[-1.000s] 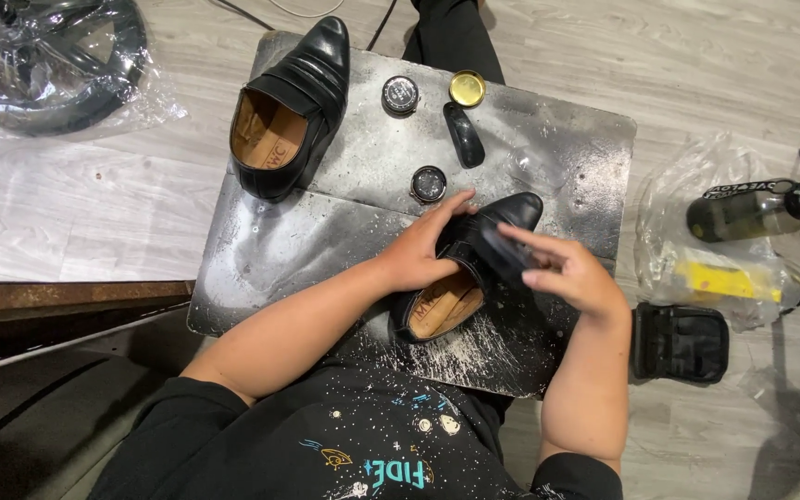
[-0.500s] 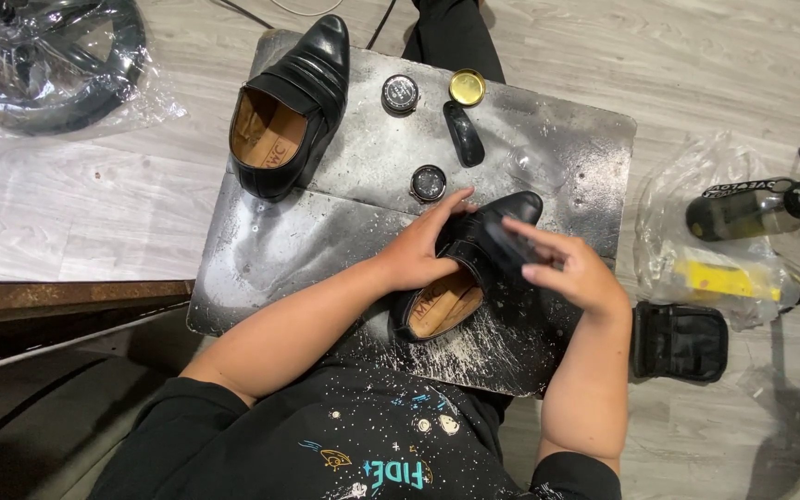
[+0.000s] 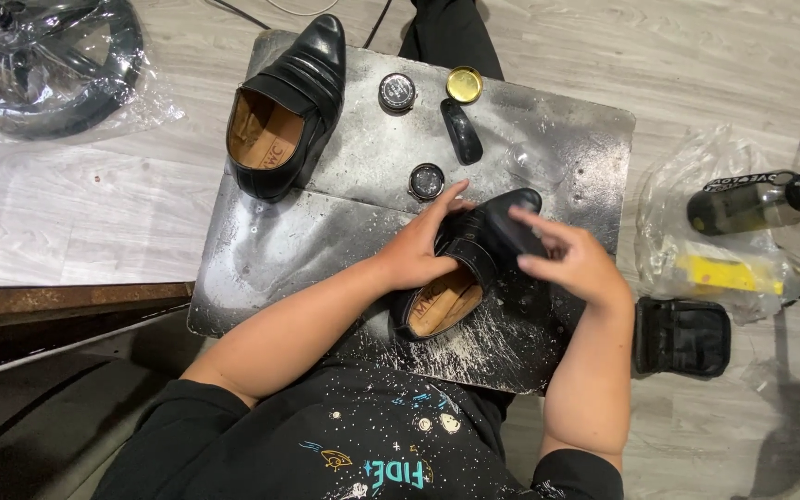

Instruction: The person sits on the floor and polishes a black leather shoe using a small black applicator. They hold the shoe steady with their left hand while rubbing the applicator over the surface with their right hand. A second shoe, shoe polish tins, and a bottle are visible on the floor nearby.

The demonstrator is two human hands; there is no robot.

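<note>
Our right hand (image 3: pixel 574 259) is sliding what may be a brush up the black shoe (image 3: pixel 474 255) | our left hand (image 3: pixel 423 245) is clamping that shoe steady on the stained board (image 3: pixel 326 241).

Head camera looks steeply down; close

A second black shoe (image 3: pixel 284 116) stands at the far left corner of my stained board (image 3: pixel 557 139). Beyond it sit a dark tin (image 3: pixel 397 92), a gold lid (image 3: pixel 464 83) and another tin (image 3: pixel 426 181). To my right lie a bottle (image 3: pixel 752 204) and a black pouch (image 3: pixel 682 335).
</note>
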